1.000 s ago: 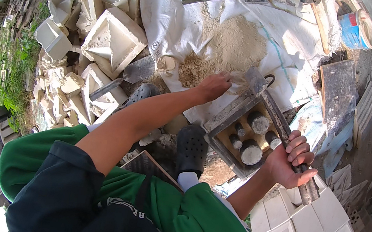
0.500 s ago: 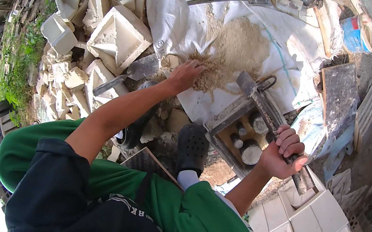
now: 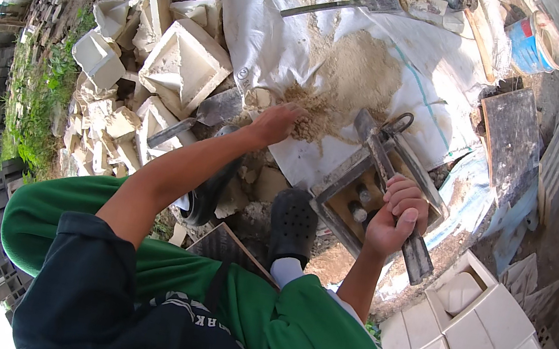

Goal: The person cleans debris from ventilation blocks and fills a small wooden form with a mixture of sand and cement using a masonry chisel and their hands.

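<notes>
The right hand (image 3: 397,220) is closed around a long flat grey metal bar (image 3: 394,194), which is laid across a square grey metal mould frame (image 3: 366,189) just beyond the dark perforated clog (image 3: 293,225). The grip is unchanged from half a second ago, and the bar is kept in the same place. The left hand (image 3: 275,123) has been moved rightward along the edge of the pale sand heap (image 3: 350,83); its fingers are curled loosely into the damp sand, and whether any is gripped cannot be told. The heap is spread on a white woven plastic sack (image 3: 267,25). Farther off, at upper right, a blue cylindrical bucket (image 3: 534,43) with a red label patch is seen.
</notes>
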`<state>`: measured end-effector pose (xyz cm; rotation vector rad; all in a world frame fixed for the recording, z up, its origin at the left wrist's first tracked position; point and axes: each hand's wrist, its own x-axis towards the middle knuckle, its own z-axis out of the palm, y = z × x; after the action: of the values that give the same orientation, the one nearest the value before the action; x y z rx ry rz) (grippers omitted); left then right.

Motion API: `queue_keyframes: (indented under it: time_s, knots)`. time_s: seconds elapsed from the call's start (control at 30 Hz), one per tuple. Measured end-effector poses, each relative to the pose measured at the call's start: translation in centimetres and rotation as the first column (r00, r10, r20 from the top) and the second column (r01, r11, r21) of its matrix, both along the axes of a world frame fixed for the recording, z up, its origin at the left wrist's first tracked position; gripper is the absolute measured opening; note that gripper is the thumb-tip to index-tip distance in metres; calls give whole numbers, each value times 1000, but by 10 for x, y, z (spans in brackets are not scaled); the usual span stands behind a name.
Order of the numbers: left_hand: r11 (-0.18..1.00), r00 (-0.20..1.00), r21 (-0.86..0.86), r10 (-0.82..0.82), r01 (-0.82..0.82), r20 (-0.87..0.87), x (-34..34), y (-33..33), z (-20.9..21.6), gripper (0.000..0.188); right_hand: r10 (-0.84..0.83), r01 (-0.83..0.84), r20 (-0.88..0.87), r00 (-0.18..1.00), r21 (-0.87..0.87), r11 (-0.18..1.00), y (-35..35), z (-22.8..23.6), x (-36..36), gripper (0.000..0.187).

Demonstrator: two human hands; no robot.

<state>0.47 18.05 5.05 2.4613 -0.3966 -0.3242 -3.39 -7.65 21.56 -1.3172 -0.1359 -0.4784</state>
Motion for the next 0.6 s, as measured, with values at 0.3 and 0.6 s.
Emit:
queue_keyframes:
  time_s: [0.3,0.6]
  knots:
    - [718,818,481,-575,503,1,62,87,117,33,190,-183,-49,981,120,976,3,20,29,30]
    - [532,796,757,-605,380,25,70,192,287,29,473,-476,55,879,93,875,60,103,33,31]
